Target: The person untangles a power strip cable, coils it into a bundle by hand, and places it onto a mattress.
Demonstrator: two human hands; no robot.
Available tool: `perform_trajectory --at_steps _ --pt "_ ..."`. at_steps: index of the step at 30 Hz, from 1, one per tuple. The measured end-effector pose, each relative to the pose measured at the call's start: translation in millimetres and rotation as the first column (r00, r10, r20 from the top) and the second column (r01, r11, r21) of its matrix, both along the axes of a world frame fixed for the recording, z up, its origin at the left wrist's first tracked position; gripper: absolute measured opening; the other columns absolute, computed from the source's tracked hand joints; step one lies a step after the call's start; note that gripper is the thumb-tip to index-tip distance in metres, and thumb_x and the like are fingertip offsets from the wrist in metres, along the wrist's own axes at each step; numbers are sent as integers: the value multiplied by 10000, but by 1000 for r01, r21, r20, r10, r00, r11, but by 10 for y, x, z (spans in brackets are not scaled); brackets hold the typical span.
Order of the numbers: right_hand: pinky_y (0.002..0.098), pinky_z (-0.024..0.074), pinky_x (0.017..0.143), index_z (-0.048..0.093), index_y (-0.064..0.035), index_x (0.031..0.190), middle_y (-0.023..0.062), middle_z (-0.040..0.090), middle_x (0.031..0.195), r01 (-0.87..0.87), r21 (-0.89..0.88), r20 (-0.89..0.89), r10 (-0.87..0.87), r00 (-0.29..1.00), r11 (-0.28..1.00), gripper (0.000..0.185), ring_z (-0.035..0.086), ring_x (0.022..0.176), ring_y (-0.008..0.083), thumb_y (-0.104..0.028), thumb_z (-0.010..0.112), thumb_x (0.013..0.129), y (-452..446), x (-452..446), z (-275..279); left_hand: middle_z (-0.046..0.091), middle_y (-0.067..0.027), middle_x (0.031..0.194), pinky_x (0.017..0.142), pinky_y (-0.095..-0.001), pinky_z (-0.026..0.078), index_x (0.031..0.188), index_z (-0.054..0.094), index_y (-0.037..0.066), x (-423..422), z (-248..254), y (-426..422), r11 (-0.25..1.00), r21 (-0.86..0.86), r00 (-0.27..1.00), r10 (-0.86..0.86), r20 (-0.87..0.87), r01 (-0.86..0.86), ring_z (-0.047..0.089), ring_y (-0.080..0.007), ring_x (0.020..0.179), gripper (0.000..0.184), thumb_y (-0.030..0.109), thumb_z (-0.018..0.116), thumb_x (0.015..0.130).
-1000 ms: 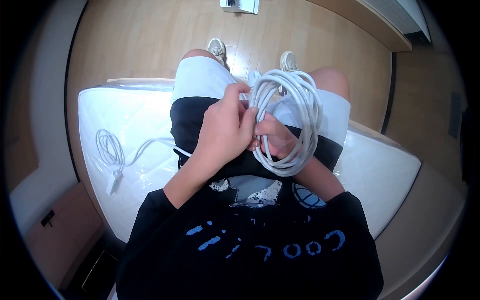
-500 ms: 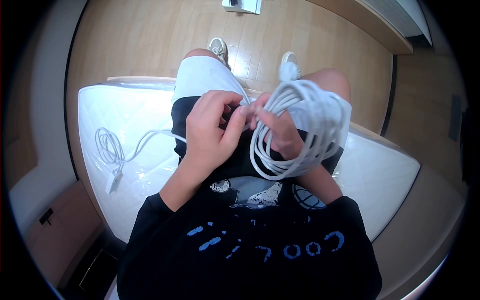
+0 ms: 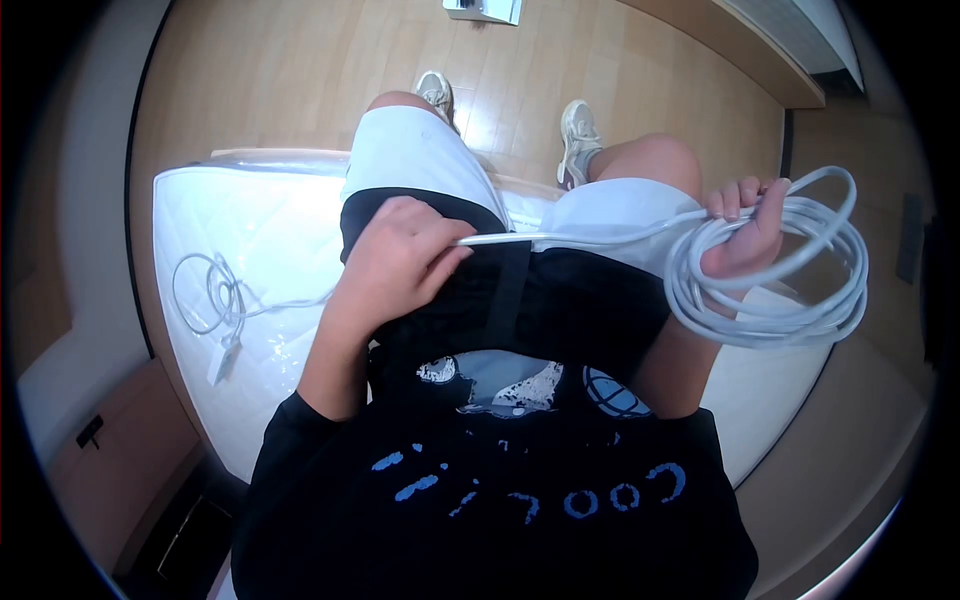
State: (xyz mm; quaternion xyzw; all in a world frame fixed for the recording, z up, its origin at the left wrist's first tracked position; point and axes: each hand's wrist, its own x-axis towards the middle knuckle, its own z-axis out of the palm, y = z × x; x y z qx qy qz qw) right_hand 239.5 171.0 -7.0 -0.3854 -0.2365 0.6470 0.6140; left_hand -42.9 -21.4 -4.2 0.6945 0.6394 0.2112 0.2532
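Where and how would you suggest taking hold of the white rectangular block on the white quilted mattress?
I'd pinch the white rectangular block across its two long sides, near the middle, coming from above. It is elongated and lies uncovered on the mattress, and the thin white cord leaves its far end, so I'd avoid that end.

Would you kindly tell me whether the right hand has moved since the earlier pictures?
Yes, the right hand has moved rightward, toward the right end of the mattress.

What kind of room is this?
Probably a bedroom. The person is sitting on what looks like a mattress, with a quilted top and shiny clear plastic over it, and there's a wood-look floor under their shoes.
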Motion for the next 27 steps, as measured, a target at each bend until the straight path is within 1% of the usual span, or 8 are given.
perform_trajectory --at_steps 5,8,10,14,17,20,23,27 --pt "266 402 506 493 -86 893 10 477 704 -131 -44 323 138 936 990 230 497 568 122 -218 559 1069 -215 -64 -109 645 -192 1292 1020 -416 474 1448 477 -22 231 -86 213 1000 -3 947 19 321 -19 641 -312 1154 806 561 673 927" --pt "322 483 553 603 -17 981 41 589 714 -250 -195 577 317 753 948 263 570 597 133 -273 603 1042 -346 -324 -174 609 -189 1341 1054 -412 446 1527 340 -45 578 -199 451 990 -119 300 91 949 76 602 -281 1218 1023 754 534 920" --pt "360 519 636 603 10 1044 71 641 761 -306 4 775 191 603 952 304 624 670 177 -290 637 1008 -360 -501 -222 577 -186 1364 1090 -421 415 1553 259 -50 741 -31 509 981 -160 288 124 949 106 572 -264 1250 1130 848 433 891" --pt "418 547 790 596 32 1144 118 711 880 -390 -119 932 237 273 913 365 682 813 241 -266 684 951 -362 -554 -442 632 -128 1183 924 -345 531 1445 366 3 980 -8 434 955 -262 280 292 915 -137 650 -212 1067 680 159 744 902" --pt "411 542 802 600 25 1185 135 711 924 -418 -182 933 291 212 890 351 676 813 239 -206 689 936 -359 -631 -452 648 -98 1032 865 -324 556 1295 429 13 972 -127 446 908 -369 373 419 828 -200 676 -200 967 434 106 678 953" --pt "411 542 787 592 29 1180 160 708 960 -571 -186 697 517 498 800 338 675 797 260 -171 691 926 -341 -570 -537 652 -78 920 745 -302 563 1171 462 -8 941 -250 447 810 -479 63 527 847 -338 677 -151 782 268 81 635 988" --pt "413 539 774 578 44 1185 165 702 965 -735 -255 422 756 500 629 359 664 785 255 -171 700 925 -361 -457 -377 657 -161 1134 892 -349 538 1176 424 21 937 -102 295 822 -484 86 529 844 -300 680 -214 1003 180 84 535 1049" --pt "434 532 757 565 6 1169 209 697 910 -740 -127 721 574 388 660 325 685 808 354 -153 675 908 -424 -638 -326 558 -240 1395 1093 -415 443 1267 410 43 931 -5 -58 855 -465 164 505 847 -232 591 -282 1266 232 90 511 1064"
